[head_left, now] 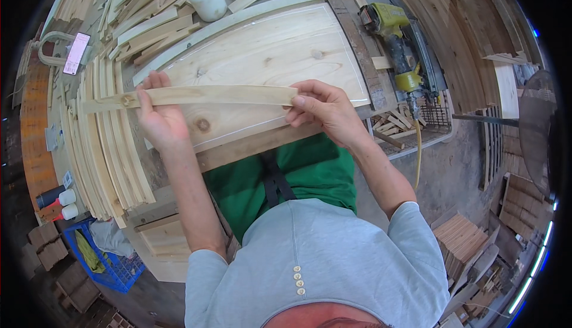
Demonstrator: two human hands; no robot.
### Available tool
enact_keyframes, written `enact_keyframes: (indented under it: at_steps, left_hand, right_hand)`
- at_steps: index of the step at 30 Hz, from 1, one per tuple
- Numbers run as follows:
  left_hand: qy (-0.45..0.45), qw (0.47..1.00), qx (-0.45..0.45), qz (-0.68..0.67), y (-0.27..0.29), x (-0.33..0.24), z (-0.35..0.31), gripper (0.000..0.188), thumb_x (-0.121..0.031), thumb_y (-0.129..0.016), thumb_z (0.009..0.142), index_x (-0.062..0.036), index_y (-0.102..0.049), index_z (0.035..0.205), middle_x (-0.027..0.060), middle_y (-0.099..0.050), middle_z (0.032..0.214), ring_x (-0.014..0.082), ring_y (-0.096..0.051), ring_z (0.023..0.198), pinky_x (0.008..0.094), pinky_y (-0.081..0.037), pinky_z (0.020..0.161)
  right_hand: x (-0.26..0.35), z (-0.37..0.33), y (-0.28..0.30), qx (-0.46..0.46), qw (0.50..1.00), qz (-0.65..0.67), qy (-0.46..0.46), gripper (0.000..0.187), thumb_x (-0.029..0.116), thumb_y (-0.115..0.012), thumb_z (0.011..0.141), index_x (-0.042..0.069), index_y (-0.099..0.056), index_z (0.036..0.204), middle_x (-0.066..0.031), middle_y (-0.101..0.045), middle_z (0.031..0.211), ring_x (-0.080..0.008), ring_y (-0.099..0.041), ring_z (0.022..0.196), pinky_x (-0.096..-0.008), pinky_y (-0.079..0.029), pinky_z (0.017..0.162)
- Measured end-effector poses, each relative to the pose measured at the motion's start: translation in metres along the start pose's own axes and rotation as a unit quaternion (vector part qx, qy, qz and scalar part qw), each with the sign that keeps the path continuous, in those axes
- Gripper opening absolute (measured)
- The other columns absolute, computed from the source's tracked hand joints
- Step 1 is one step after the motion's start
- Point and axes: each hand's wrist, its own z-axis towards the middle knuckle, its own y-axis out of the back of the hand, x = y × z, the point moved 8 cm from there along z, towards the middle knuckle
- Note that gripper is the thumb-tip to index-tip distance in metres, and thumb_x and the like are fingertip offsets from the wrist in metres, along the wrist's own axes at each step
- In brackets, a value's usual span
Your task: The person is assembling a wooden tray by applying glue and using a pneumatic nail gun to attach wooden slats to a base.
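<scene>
A thin wooden strip (208, 95) spans between my two hands, above a pale wooden panel (262, 60) with dark knots. My left hand (159, 113) grips the strip toward its left part, thumb in front and fingers behind; the strip's left end sticks out past it. My right hand (322, 107) pinches the right end between thumb and fingers. White lines of what looks like glue run along the panel's edges. A paler strip (238, 24) lies along the panel's far edge.
A white squeeze bottle (207, 3) with a red nozzle stands beyond the panel, among loose wood strips (161, 27). More strips (107, 137) are stacked at the left. A green-black nail gun (396, 48) with a yellow hose lies at the right, near a wire basket (429, 131) of offcuts.
</scene>
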Motion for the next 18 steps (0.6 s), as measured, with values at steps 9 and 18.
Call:
enact_keyframes:
  at_steps: [9, 18]
  left_hand:
    - [0.095, 0.991, 0.054, 0.072, 0.003, 0.02, -0.036, 0.027, -0.009, -0.051, 0.096, -0.0009, -0.047, 0.122, 0.0145, -0.055, 0.12, 0.027, -0.054, 0.114, 0.0424, -0.045, 0.101]
    - [0.09, 0.987, 0.08, 0.105, -0.003, 0.017, -0.038, 0.03, -0.008, -0.053, 0.095, -0.003, -0.049, 0.123, 0.0143, -0.058, 0.119, 0.0252, -0.056, 0.113, 0.0428, -0.048, 0.097]
  right_hand:
    - [0.022, -0.003, 0.044, -0.08, 0.996, 0.003, 0.028, 0.024, 0.007, -0.056, 0.093, -0.004, -0.058, 0.113, -0.0114, -0.066, 0.086, -0.0151, -0.066, 0.072, -0.0238, -0.055, 0.062]
    - [0.028, 0.002, 0.049, -0.088, 0.996, -0.026, 0.015, 0.029, 0.014, -0.055, 0.095, -0.002, -0.055, 0.118, -0.0112, -0.066, 0.083, -0.0129, -0.064, 0.064, -0.022, -0.052, 0.055]
